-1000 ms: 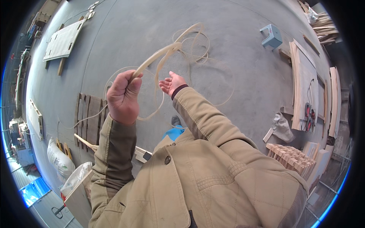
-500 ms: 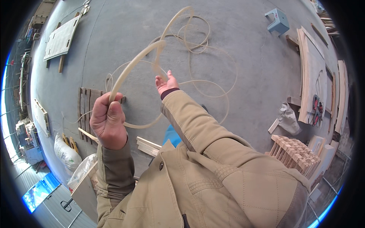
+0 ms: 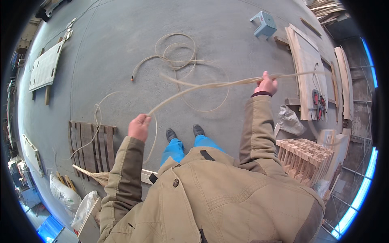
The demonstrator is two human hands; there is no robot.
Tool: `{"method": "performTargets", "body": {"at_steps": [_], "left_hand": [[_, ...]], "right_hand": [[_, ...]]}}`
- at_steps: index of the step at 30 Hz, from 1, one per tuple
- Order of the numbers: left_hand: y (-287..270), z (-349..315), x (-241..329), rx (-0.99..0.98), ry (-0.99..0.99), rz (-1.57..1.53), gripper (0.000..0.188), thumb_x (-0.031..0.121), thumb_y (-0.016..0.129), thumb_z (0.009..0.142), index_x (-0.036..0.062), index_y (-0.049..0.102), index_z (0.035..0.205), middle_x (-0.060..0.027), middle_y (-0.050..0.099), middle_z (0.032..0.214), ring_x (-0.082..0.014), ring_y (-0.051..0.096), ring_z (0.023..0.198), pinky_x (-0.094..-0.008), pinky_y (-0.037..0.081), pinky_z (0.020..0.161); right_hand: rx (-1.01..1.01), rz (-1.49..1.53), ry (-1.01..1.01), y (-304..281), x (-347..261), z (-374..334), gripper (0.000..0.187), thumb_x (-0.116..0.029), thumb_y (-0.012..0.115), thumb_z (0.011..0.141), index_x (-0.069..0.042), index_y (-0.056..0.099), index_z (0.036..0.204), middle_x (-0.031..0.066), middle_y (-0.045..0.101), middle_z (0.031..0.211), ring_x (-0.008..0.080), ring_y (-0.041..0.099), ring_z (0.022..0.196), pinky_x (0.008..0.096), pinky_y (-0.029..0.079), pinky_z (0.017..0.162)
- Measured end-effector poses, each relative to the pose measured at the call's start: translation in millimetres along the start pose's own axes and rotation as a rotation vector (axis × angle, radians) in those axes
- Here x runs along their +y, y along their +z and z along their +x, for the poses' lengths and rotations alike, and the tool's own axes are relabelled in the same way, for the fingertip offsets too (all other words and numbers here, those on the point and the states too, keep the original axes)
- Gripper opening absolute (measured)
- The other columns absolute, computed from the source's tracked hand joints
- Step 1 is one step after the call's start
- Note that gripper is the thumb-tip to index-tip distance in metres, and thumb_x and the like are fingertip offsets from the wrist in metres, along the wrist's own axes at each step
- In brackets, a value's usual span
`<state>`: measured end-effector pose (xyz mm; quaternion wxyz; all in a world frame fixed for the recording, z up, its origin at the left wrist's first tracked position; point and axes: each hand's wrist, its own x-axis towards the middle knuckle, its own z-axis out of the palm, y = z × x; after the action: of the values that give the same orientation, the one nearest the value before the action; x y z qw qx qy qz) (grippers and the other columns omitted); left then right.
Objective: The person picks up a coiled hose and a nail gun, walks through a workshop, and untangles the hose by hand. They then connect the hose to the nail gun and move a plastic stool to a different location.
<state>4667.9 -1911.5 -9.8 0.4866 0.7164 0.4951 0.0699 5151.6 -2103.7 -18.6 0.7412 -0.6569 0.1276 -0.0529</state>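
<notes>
Left hand (image 3: 139,127) low, right hand (image 3: 266,84) raised outward, both gripping pale cane strand (image 3: 202,86)

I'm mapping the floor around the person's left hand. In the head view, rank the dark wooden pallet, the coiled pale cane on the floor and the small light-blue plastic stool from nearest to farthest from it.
From the left hand:
1. Dark wooden pallet, on the floor just to its left.
2. Coiled pale cane, ahead on the concrete.
3. Small light-blue plastic stool, far ahead and to the right.
</notes>
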Motion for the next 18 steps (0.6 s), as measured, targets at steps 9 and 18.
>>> {"method": "performTargets", "body": {"at_steps": [9, 18], "left_hand": [[52, 13, 92, -0.28, 0.178, 0.065, 0.026, 0.024, 0.061, 0.095, 0.0009, 0.068, 0.102, -0.0183, 0.064, 0.077, -0.0296, 0.062, 0.072, -0.0395, 0.048, 0.067], [28, 14, 83, -0.252, 0.006, -0.228, 0.021, 0.02, 0.062, 0.096, -0.0004, 0.067, 0.09, 0.0027, 0.049, 0.066, -0.0076, 0.042, 0.063, -0.0285, 0.036, 0.056]], "right_hand": [[-0.614, -0.963, -1.283, 101, -216, -15, 0.053, -0.024, 0.077, 0.081, -0.003, 0.059, 0.126, 0.0181, 0.067, 0.109, 0.0347, 0.066, 0.1, 0.044, 0.054, 0.085], [-0.734, -0.187, -0.445, 16, -93, -70, 0.014, -0.009, 0.071, 0.089, -0.003, 0.064, 0.1, -0.0016, 0.065, 0.086, 0.0059, 0.058, 0.075, 0.0237, 0.051, 0.067]]}}
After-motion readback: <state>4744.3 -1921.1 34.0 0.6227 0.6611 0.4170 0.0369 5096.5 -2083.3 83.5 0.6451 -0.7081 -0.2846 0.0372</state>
